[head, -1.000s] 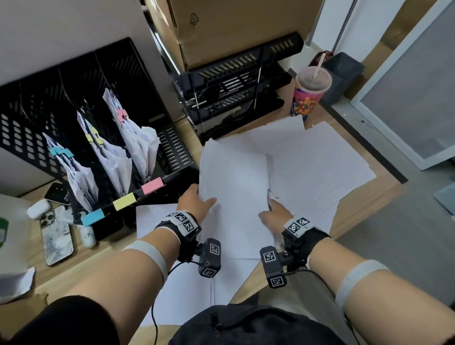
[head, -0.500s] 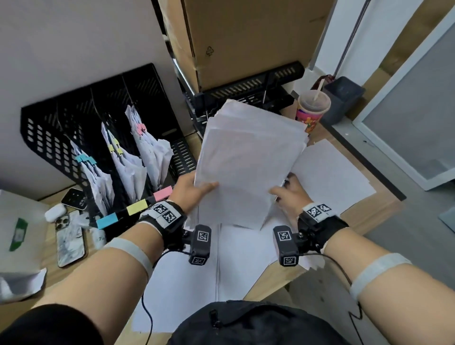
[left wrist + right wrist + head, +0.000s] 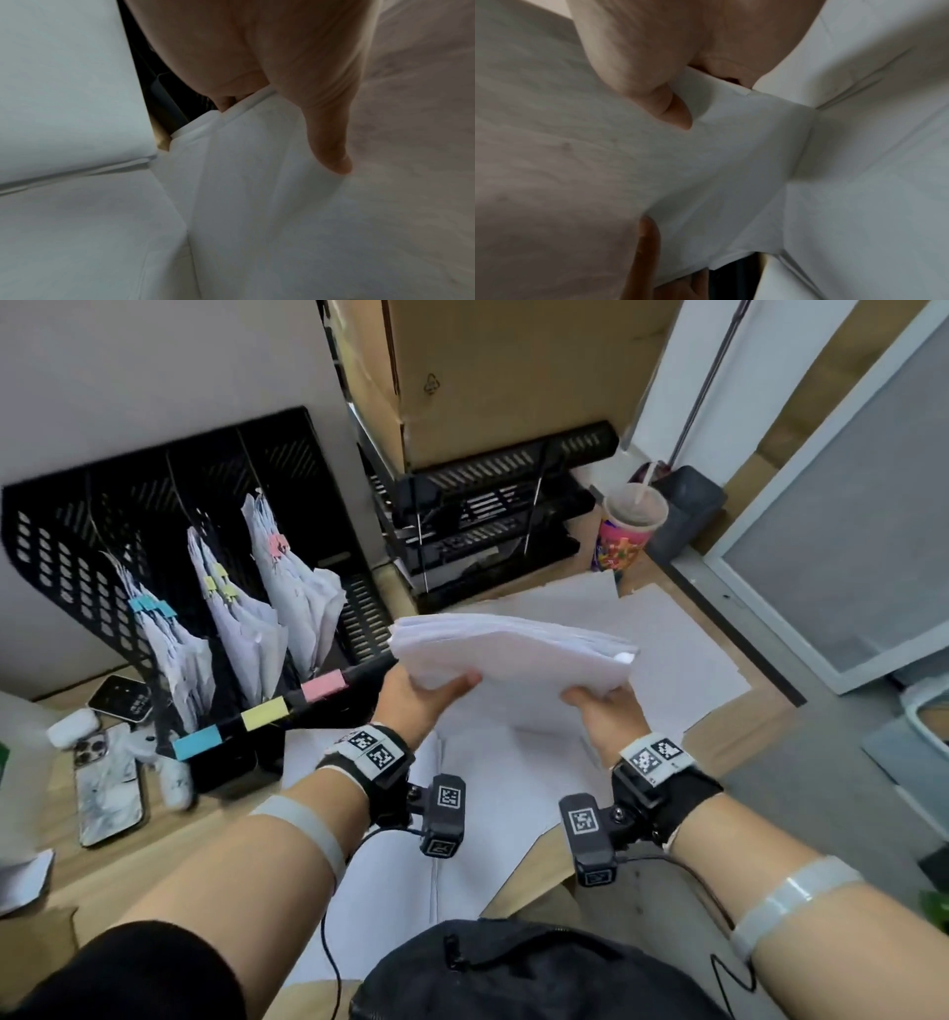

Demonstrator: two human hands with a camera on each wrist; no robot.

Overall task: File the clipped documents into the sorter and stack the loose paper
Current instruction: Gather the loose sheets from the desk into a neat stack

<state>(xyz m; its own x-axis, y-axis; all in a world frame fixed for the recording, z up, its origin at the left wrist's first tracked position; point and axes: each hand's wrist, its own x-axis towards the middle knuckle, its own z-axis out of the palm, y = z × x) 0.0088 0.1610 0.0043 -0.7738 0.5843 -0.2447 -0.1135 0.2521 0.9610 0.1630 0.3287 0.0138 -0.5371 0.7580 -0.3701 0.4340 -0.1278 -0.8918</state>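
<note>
I hold the loose paper stack (image 3: 513, 660) clear above the desk (image 3: 102, 865), beside the sorter (image 3: 154, 546), which already carries the clipped documents (image 3: 246, 608). My left hand (image 3: 416, 701) and right hand (image 3: 606, 716) each pinch its near edge, thumb on top, fingers beneath. Judgement: square the edges by tapping them on the desk before setting the stack down. Sheets still on the desk are partly covered; the fingers underneath are hidden; both wrist views are blurred

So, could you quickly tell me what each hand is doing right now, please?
Left hand: grips the left edge of the paper stack.
Right hand: grips the stack's right edge.
</note>
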